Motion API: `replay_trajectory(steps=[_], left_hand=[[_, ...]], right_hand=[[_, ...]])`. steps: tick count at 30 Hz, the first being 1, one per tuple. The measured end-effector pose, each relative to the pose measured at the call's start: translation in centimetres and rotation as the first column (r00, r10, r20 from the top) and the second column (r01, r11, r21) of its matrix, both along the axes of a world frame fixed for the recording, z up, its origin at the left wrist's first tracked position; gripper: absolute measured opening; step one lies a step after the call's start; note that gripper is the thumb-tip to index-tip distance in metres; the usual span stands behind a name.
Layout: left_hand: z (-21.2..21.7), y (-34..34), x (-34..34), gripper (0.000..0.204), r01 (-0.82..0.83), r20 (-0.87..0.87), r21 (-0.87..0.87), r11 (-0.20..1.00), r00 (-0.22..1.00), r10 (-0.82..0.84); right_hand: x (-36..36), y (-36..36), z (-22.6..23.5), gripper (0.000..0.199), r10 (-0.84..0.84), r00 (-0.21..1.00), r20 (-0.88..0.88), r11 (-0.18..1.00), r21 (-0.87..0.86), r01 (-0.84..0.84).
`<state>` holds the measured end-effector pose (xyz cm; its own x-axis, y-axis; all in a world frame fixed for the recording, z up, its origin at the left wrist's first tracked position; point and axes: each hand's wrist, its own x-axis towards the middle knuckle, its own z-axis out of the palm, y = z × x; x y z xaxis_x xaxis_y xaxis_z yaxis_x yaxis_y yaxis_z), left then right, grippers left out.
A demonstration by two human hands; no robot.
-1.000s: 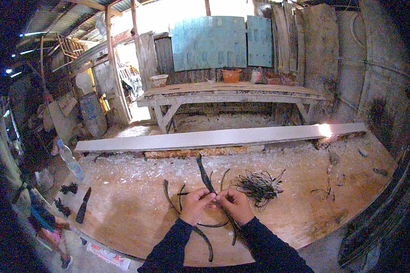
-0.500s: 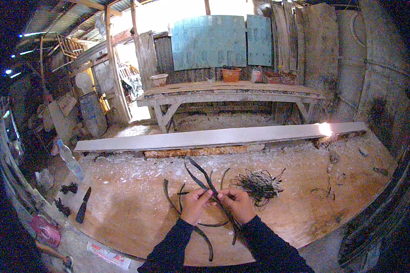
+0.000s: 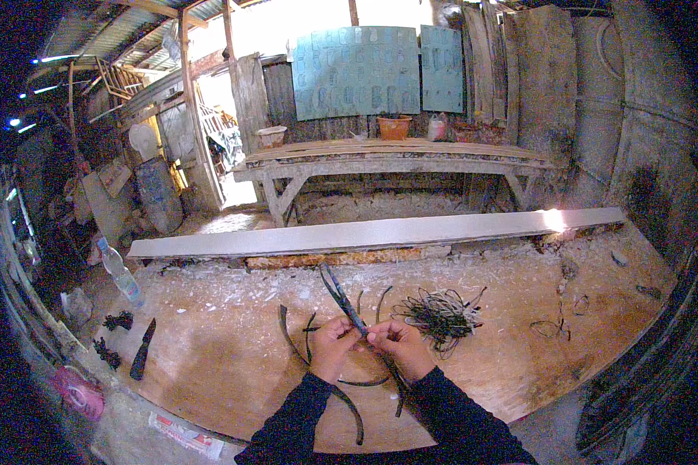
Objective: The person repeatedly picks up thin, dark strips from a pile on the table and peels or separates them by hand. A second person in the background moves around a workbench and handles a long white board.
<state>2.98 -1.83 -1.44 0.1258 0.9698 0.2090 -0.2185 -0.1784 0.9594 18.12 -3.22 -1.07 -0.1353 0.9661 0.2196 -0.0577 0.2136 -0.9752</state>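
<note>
My left hand [image 3: 333,346] and my right hand [image 3: 400,346] meet over the wooden tabletop, thumbs and fingers pinched on long black flexible strips [image 3: 336,288]. The upper lengths of these strips point away from me and lie close together; their lower part trails under my right hand toward me. Around my hands several loose black strips [image 3: 286,329] lie curved on the wood. Just right of my right hand sits a tangled bundle of thin dark cords [image 3: 440,316]. How the strips join between my fingers is hidden.
A dark knife [image 3: 143,353] and small black bundles [image 3: 118,320] lie at the left, near a plastic bottle [image 3: 120,271]. A long pale board [image 3: 364,237] crosses the table's far side. Loose thin cords [image 3: 552,328] lie right. Behind stands a wooden bench [image 3: 395,166].
The far parts of the held strips have come closer together, where they were spread apart. My right fingers have shifted slightly along them; the things on the table have stayed put.
</note>
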Motion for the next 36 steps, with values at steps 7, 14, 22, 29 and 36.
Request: replay_trajectory(steps=[7, 14, 22, 29, 36], left_hand=[[0.2, -0.1, 0.2, 0.013, 0.038, 0.016, -0.010, 0.999, 0.999, -0.038], [1.1, -0.9, 0.5, 0.018, 0.053, 0.037, -0.046, 0.998, 0.998, -0.052], [0.8, -0.7, 0.6, 0.018, 0.026, 0.029, -0.074, 0.997, 0.999, -0.024], [0.9, -0.7, 0.3, 0.016, 0.017, 0.079, -0.127, 0.992, 0.997, -0.007], [1.1, -0.6, 0.1, 0.014, 0.078, 0.064, -0.094, 0.993, 0.995, -0.072]], right_hand=[[-0.1, 0.2, -0.5, 0.007, -0.056, 0.998, -0.025, 0.997, 0.059, 0.058], [0.1, 0.4, -0.7, 0.007, -0.151, 0.984, 0.090, 0.984, 0.104, 0.142], [0.2, -0.2, 0.3, 0.008, -0.123, 0.982, 0.143, 0.992, 0.053, 0.117], [0.2, 0.2, -0.2, 0.009, -0.018, 0.998, 0.067, 1.000, 0.020, 0.016], [0.5, 0.5, -0.7, 0.008, 0.023, 0.999, 0.028, 0.999, 0.046, -0.024]])
